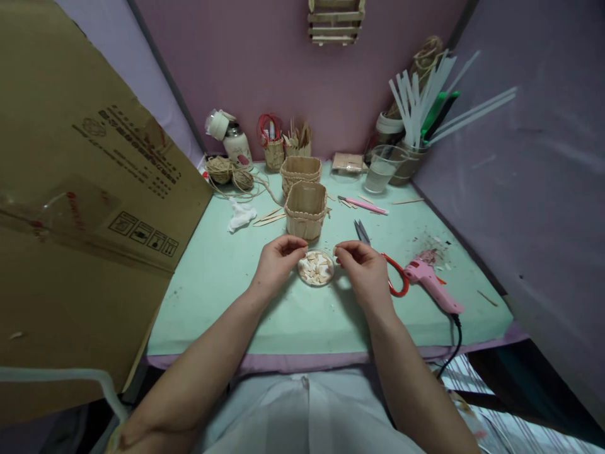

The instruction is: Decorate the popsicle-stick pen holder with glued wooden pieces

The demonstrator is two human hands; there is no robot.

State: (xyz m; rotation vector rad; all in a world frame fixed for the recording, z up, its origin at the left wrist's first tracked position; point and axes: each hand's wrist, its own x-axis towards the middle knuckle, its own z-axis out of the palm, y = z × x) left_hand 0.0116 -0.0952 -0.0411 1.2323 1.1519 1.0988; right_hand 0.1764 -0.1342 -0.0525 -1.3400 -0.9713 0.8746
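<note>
Left hand (276,265), right hand (367,274) flank dish (316,285); box lettering (137,151), probably Chinese, blurred

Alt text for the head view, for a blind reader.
Left hand and right hand, each in a pinch, flank a round dish of pale chips on a green table. Two containers stand beyond, red-handled scissors and a pink glue gun to the right.

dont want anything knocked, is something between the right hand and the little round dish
Nothing visible stands between the right hand and the round dish. The red-handled scissors lie beyond and to the right of the hand, partly hidden by it.
</note>
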